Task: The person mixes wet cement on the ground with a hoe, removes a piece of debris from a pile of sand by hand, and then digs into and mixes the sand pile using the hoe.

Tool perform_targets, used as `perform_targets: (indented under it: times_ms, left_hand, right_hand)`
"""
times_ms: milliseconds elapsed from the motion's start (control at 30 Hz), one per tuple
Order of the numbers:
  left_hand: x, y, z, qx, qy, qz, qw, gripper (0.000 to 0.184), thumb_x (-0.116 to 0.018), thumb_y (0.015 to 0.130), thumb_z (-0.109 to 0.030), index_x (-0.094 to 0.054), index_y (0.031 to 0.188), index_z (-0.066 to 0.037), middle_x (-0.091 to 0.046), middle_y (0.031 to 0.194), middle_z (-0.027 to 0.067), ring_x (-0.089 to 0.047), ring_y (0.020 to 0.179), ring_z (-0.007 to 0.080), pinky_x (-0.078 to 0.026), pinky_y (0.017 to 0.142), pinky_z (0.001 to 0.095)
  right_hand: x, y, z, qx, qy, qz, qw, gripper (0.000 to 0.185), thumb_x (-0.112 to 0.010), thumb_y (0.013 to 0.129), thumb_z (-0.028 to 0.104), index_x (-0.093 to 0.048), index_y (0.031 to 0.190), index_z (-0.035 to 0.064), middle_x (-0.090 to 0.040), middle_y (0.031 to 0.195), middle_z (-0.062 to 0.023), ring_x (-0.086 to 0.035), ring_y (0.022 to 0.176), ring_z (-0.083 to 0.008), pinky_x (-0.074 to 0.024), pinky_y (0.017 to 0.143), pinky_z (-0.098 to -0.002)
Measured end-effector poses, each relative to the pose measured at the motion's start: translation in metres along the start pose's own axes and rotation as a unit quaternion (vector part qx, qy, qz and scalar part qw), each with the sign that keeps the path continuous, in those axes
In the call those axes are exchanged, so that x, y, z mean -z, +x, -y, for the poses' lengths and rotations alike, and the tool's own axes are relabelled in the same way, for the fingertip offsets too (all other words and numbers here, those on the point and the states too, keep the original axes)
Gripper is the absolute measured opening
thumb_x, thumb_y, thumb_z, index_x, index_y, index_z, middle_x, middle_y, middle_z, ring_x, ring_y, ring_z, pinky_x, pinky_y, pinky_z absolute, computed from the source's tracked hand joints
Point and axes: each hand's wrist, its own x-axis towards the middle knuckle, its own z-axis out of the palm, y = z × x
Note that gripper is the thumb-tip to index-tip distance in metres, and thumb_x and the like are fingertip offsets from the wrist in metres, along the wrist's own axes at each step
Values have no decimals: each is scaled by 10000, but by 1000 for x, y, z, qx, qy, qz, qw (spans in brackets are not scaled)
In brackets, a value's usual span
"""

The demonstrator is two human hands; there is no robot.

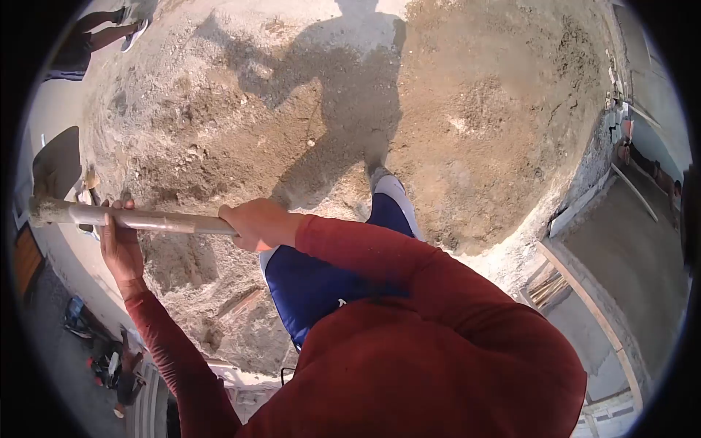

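A hoe (157, 220) with a pale wooden handle lies crosswise in front of me, raised over the ground. Its broad dark blade (58, 164) is at the far left. My left hand (123, 248) is closed around the handle near the blade end, coming up from below. Near the handle's other end, my right hand (259, 224) is wrapped around it. Beneath the tool is rough, broken soil (197, 160) with small stones. My shadow (336, 87) falls across that ground.
A person's legs (109, 36) show at the upper left. Another person (128, 376) is at the lower left, and others (657, 175) are at the right. A wooden board (595, 314) edges a smooth grey slab (628, 248). Broken masonry (584, 182) borders the soil.
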Motion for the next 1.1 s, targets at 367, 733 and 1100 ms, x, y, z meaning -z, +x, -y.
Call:
perform_targets:
  times_ms: [367, 733, 1100]
  left_hand:
    - [-119, -51, 417, 444, -20, -79, 892, 282, -524, 1020, -295, -535, 1127, -34, -601, 858, 104, -609, 702, 241, -518, 651, 392]
    - [-329, -101, 402, 451, -335, -86, 823, 215, -531, 1053, -227, -496, 1210, -84, -604, 1127, 94, -620, 1109, 264, -501, 926, 519]
    - [-477, -230, 223, 479, -287, 389, 733, 233, -572, 1044, -242, -532, 1268, -194, -543, 1341, -15, -492, 1320, 171, -390, 1116, 436]
  right_hand:
    - [-99, 5, -214, -288, -58, 162, 942, 646, -568, 856, 219, -469, 1471, 49, -675, 1239, -241, -662, 1129, -407, -524, 959, -468]
    - [192, -296, -159, -361, -123, 166, 909, 382, -672, 810, 226, -571, 1079, -26, -680, 865, -277, -674, 876, -457, -513, 784, -516]
    - [225, -588, -153, -508, -185, -88, 837, 145, -707, 758, 105, -618, 862, 57, -658, 774, -202, -663, 780, -410, -517, 678, -451]
